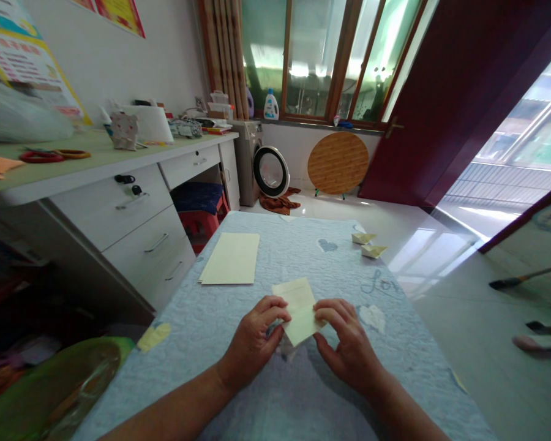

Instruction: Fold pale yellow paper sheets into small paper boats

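Note:
Between my two hands is a small pale yellow sheet of paper [299, 306], creased across its middle and tilted a little above the cloth. My left hand [261, 324] pinches its left edge, fingers on top and thumb below. On the opposite edge, my right hand [344, 334] has its fingers on the paper, with the thumb under it. A stack of flat yellow sheets [232, 258] lies to the left, farther off. Two small folded paper pieces [371, 250] stand by the far right edge.
A pale blue quilted cloth [303, 242] covers the table. At the left are a white drawer desk [114, 208] and a green bin [64, 392]. Beyond the table stand a washing machine [248, 159] with its door ajar, a red stool [202, 211] and a round wooden tabletop [338, 162].

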Tool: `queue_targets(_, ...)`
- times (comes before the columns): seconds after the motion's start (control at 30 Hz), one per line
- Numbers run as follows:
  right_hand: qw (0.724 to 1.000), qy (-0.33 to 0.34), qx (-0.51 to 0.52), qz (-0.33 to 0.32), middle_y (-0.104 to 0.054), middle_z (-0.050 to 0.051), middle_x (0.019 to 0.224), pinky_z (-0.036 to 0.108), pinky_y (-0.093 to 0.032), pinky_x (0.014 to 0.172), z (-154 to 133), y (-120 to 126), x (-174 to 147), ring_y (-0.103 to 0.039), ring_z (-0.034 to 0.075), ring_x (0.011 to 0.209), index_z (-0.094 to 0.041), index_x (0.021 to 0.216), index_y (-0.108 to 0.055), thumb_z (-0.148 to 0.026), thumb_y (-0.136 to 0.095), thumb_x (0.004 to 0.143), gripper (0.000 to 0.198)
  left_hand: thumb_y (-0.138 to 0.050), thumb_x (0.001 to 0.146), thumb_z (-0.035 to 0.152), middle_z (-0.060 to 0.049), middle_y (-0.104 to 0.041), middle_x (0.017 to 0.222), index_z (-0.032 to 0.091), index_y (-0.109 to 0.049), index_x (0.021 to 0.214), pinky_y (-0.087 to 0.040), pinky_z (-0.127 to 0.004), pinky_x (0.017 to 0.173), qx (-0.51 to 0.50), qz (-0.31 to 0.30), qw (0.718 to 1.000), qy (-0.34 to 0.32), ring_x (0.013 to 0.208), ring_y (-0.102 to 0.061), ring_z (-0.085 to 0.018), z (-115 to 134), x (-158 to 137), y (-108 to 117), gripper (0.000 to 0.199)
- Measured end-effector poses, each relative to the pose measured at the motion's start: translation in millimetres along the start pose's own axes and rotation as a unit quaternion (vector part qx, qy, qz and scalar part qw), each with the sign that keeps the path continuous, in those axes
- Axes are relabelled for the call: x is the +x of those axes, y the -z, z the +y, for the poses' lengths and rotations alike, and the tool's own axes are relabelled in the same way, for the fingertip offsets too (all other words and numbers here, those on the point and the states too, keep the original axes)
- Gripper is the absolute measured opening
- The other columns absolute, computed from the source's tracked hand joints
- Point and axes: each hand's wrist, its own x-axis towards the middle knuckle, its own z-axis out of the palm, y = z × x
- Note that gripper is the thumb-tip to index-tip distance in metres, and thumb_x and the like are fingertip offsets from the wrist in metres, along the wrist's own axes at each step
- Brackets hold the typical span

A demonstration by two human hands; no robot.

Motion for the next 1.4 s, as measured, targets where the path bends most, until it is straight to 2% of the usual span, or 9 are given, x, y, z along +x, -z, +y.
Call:
queue_targets(0.17, 0.991, 0.017, -0.119, -0.052, -0.059, 0.005, 0.126, 0.052, -0.024, 0.101, -8, -1, -1, -0.043, 0.032, 0.118, -0.024, 0.096, -0.062, -0.010, -0.063, 0.071, 0.029, -0.052, 0.081, 0.004, -0.006, -0.061, 0.114, 0.022, -0.066, 0.092, -0.050, -0.029, 0.093, 0.012, -0.040, 0.999, -0.007, 0.107, -0.062, -0.019, 1, -2, -2, 0.025)
queue_targets(0.27, 0.987, 0.033, -0.091, -0.129, -0.062, 0.005, 0.115, 0.043, -0.032, 0.095, -13, -4, 0, -0.048, 0.026, 0.107, -0.023, 0.100, -0.062, -0.010, -0.062, 0.075, 0.029, -0.050, 0.078, 0.002, -0.005, -0.061, 0.114, 0.022, -0.066, 0.091, -0.049, -0.029, 0.095, 0.005, -0.064, 0.998, -0.006, 0.107, -0.062, -0.018, 4, -3, 0, 0.028)
queue_targets(0.4, 0.980, 0.027, -0.056, -0.188, -0.063, 0.004, 0.094, 0.034, -0.039, 0.083, -15, -10, 0, -0.051, 0.019, 0.089, -0.020, 0.086, -0.063, -0.011, -0.058, 0.086, 0.010, -0.050, 0.078, 0.003, -0.005, -0.062, 0.113, 0.022, -0.065, 0.095, -0.050, -0.030, 0.095, 0.014, -0.072, 0.997, 0.017, 0.104, -0.062, -0.019, 5, -2, 2, 0.030)
queue_targets(0.63, 0.988, -0.015, 0.013, -0.155, -0.062, 0.004, 0.083, 0.030, -0.044, 0.076, -12, -17, 3, -0.053, 0.018, 0.082, -0.020, 0.077, -0.061, -0.013, -0.052, 0.094, 0.020, -0.059, 0.076, 0.005, -0.008, -0.053, 0.127, 0.022, -0.065, 0.101, -0.043, -0.048, 0.103, 0.174, -0.008, 0.984, 0.029, 0.118, -0.049, -0.029, -6, -2, -1, 0.031)
queue_targets(0.83, 0.990, -0.054, 0.033, -0.123, -0.062, 0.004, 0.086, 0.031, -0.044, 0.075, -7, -23, 2, -0.053, 0.019, 0.082, -0.020, 0.080, -0.058, -0.014, -0.051, 0.094, 0.017, -0.061, 0.076, 0.002, -0.007, -0.052, 0.117, 0.024, -0.068, 0.101, -0.047, -0.044, 0.089, 0.263, -0.003, 0.965, -0.010, 0.101, -0.048, -0.026, -3, -6, 1, 0.033)
queue_targets(0.97, 0.991, -0.077, 0.007, -0.113, -0.061, 0.004, 0.087, 0.033, -0.043, 0.076, -6, -26, 1, -0.052, 0.020, 0.082, -0.020, 0.078, -0.056, -0.012, -0.054, 0.092, 0.016, -0.058, 0.079, 0.002, -0.008, -0.047, 0.124, 0.025, -0.068, 0.105, -0.044, -0.046, 0.092, 0.309, 0.044, 0.950, -0.032, 0.106, -0.045, -0.028, 4, -8, 2, 0.036)
queue_targets(1.13, 0.990, -0.093, -0.017, -0.103, -0.061, 0.004, 0.084, 0.033, -0.041, 0.074, -3, -29, 1, -0.051, 0.020, 0.079, -0.020, 0.077, -0.053, -0.013, -0.052, 0.093, 0.017, -0.050, 0.083, 0.002, -0.007, -0.053, 0.103, 0.021, -0.065, 0.100, -0.047, -0.039, 0.082, 0.293, -0.017, 0.955, -0.044, 0.093, -0.049, -0.024, 10, -10, 3, 0.029)
queue_targets(1.3, 0.990, -0.105, -0.017, -0.098, -0.060, 0.003, 0.081, 0.031, -0.041, 0.072, 0, -30, 0, -0.052, 0.019, 0.078, -0.020, 0.076, -0.052, -0.014, -0.051, 0.092, 0.017, -0.050, 0.084, 0.006, -0.010, -0.051, 0.114, 0.019, -0.061, 0.117, -0.046, -0.041, 0.086, 0.311, 0.007, 0.949, -0.047, 0.096, -0.049, -0.024, 11, -11, 3, 0.036)
queue_targets(1.4, 0.987, -0.131, 0.001, -0.095, -0.059, 0.003, 0.082, 0.030, -0.043, 0.072, -1, -30, 0, -0.053, 0.019, 0.079, -0.020, 0.076, -0.052, -0.014, -0.050, 0.092, 0.018, -0.049, 0.086, 0.006, -0.009, -0.055, 0.105, 0.019, -0.062, 0.115, -0.045, -0.042, 0.082, 0.338, -0.026, 0.940, -0.028, 0.091, -0.049, -0.025, 12, -10, 3, 0.035)
